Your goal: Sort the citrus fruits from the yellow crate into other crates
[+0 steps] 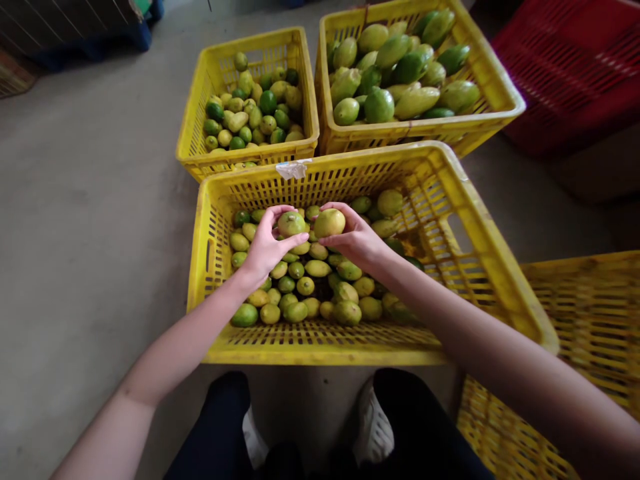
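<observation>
Over the near yellow crate (320,355), my left hand (267,243) grips a green lemon (291,225) between thumb and fingers. Beside it, a yellower lemon (329,223) is held in my right hand (357,233). The two fruits are close together but apart, raised above the pile. Below them, several green and yellow lemons (317,268) cover the crate's bottom. My hands and forearms hide part of this fruit.
Behind stand two more yellow crates: the left one (187,120) has small lemons, the right one (500,100) larger green fruit. Another yellow crate (590,320) is at right, with red crates (575,60) beyond. A blue pallet (143,37) lies far left. My shoes (375,427) are near the crate.
</observation>
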Available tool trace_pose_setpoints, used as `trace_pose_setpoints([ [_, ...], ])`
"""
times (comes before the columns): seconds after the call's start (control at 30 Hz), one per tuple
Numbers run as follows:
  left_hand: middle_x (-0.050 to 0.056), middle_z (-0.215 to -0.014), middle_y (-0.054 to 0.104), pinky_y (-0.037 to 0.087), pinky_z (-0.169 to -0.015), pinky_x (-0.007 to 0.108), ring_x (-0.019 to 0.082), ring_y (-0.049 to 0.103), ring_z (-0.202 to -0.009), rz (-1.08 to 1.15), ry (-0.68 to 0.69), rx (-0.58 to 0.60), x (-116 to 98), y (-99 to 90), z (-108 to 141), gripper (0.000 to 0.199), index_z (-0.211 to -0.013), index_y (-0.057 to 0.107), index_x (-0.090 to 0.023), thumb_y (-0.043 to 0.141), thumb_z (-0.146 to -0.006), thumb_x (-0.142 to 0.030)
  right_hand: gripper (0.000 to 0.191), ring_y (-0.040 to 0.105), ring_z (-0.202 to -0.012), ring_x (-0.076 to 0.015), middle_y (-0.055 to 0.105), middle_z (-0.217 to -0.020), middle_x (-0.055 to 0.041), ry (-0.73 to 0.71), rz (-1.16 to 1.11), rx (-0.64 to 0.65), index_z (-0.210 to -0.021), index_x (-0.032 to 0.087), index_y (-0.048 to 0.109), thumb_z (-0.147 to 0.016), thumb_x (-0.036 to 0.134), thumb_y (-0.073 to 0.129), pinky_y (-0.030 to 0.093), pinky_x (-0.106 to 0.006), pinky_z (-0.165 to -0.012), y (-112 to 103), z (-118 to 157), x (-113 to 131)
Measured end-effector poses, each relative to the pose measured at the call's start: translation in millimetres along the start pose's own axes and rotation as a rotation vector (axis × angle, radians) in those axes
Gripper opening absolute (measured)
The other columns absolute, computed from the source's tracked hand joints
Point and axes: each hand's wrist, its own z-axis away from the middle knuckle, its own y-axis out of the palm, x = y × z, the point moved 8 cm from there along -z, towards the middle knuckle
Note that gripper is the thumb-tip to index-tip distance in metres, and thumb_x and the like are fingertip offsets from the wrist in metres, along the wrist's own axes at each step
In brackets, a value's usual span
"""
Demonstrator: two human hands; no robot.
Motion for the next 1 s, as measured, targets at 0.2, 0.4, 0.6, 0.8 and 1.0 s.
trace_pose_setpoints([
  [0.2,0.004,-0.11,0.056,0.042,-0.095,0.034,0.019,0.052,-0.107,-0.086,0.022,0.022,0.1,-0.1,-1.2,0.046,-0.099,0.052,-0.019,0.075,-0.059,-0.015,0.057,0.057,-0.077,-0.0138,0.061,-0.085,0.0065,-0.002,-0.006,0.007,-0.09,0.027,0.058,-0.042,0.0,0.071,0.047,-0.022,-0.062,1.9,1.6,1.6],
  [0.4,0.003,-0.107,0.056,0.042,-0.093,0.032,0.018,0.053,-0.103,-0.087,-0.009,0.019,1.1,-0.3,-0.2,0.046,-0.098,0.054,-0.018,0.075,-0.057,-0.014,0.056,0.057,-0.072,-0.0123,0.062,-0.082,0.0074,0.024,-0.03,0.014,-0.09,0.026,0.059,-0.043,-0.001,0.069,0.046,-0.02,-0.058,2.7,2.3,-1.5],
  [0.6,0.002,-0.099,0.058,0.051,-0.078,0.028,0.014,0.061,-0.086,0.133,-0.255,-0.055,13.1,0.1,3.3,0.037,-0.097,0.052,-0.019,0.072,-0.066,-0.022,0.048,0.061,-0.072,-0.0135,0.063,-0.077,0.0055,0.112,-0.1,-0.029,-0.091,0.025,0.058,-0.051,0.006,0.075,0.052,-0.027,-0.067,0.3,0.4,-8.7],
  [0.8,0.004,-0.069,0.062,0.041,-0.042,0.02,0.009,0.053,-0.044,0.212,-0.482,0.051,20.7,7.8,6.2,0.048,-0.085,0.06,-0.015,0.039,-0.086,-0.058,0.025,0.061,-0.063,-0.0139,0.065,-0.077,-0.0016,0.191,-0.039,0.034,-0.085,0.018,0.063,-0.067,0.032,0.073,0.052,-0.026,-0.056,9.8,2.3,-13.2],
  [1.0,-0.001,-0.042,0.044,0.023,-0.032,0.019,0.006,0.033,-0.032,0.268,-0.521,0.094,23.2,7.4,8.5,0.062,-0.077,0.063,-0.015,0.024,-0.088,-0.062,0.03,0.053,-0.056,-0.0113,0.06,-0.067,0.0001,0.191,0.067,0.017,-0.075,0.019,0.062,-0.07,0.047,0.069,0.036,-0.021,-0.039,10.2,5.2,-10.8],
])
